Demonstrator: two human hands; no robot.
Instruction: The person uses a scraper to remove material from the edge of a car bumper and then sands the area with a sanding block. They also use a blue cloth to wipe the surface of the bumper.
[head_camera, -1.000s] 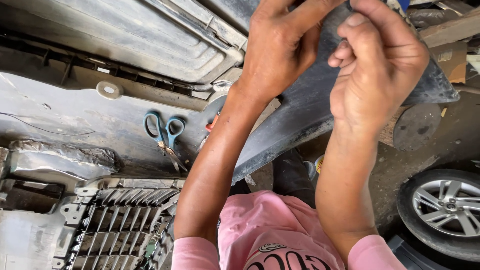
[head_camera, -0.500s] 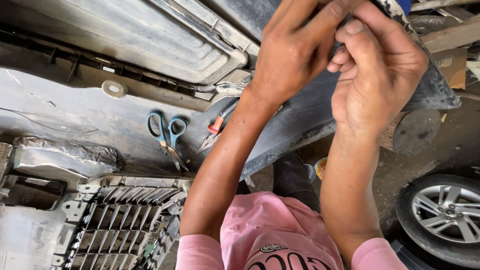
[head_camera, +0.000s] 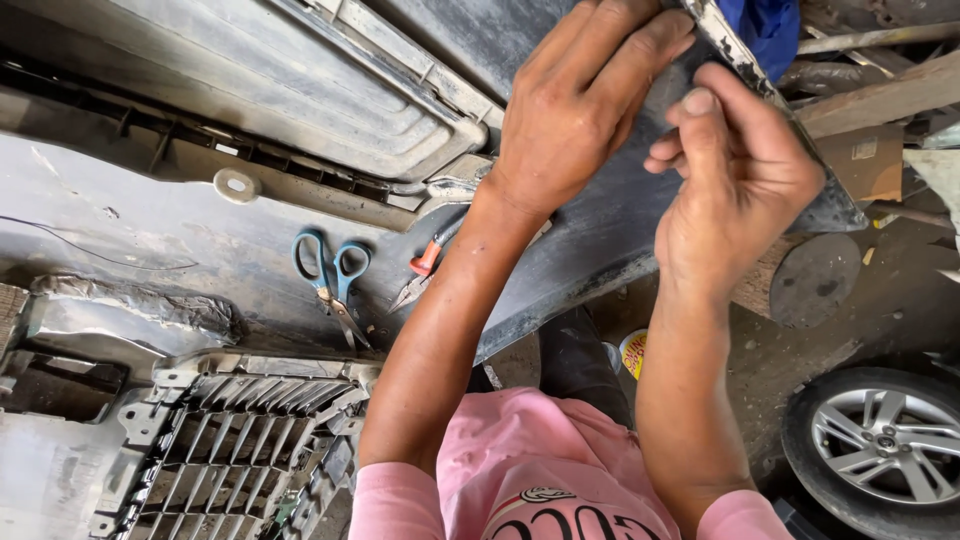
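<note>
Bumper (head_camera: 200, 240), grey and dusty, fills the left and far part of the scene, its grille (head_camera: 230, 440) at the near left. Its dark end panel (head_camera: 600, 230) runs to the right, under both hands. A wheel (head_camera: 885, 445) lies at the near right. The left hand (head_camera: 575, 110) lies flat on the panel, fingers nearly straight and close together, tips at its far edge. The right hand (head_camera: 740, 185), just right of it, curls its fingers at the panel's torn edge; whether they pinch anything I cannot tell. Scissors (head_camera: 330, 280) with blue handles and pliers (head_camera: 425, 270) with red grips lie on the bumper, left of the left forearm.
</note>
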